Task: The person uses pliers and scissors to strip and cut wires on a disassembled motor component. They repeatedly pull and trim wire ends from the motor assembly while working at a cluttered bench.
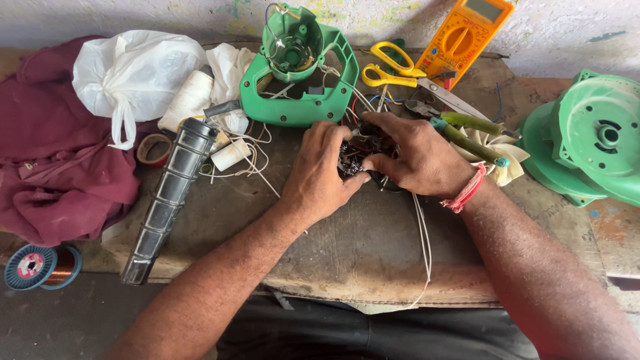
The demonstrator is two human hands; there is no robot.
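Observation:
My left hand [319,172] and my right hand [417,157] close together around a small dark motor part [358,155] with red and black wires, at the middle of the worn workbench [360,247]. Both hands grip it; most of the part is hidden by my fingers. A red thread band sits on my right wrist. Just beyond my hands lies a green plastic tool housing [300,73] with a handle loop and wires trailing toward the part.
A ribbed grey tube [167,197], white thread spool [190,100], tape roll [155,149], white bag [133,73] and maroon cloth [53,160] lie left. A copper wire spool [40,267] is lower left. Yellow scissors [393,67], orange multimeter [463,37], green-handled pliers [467,133], a cream fan [497,150] and green casing [593,140] lie right.

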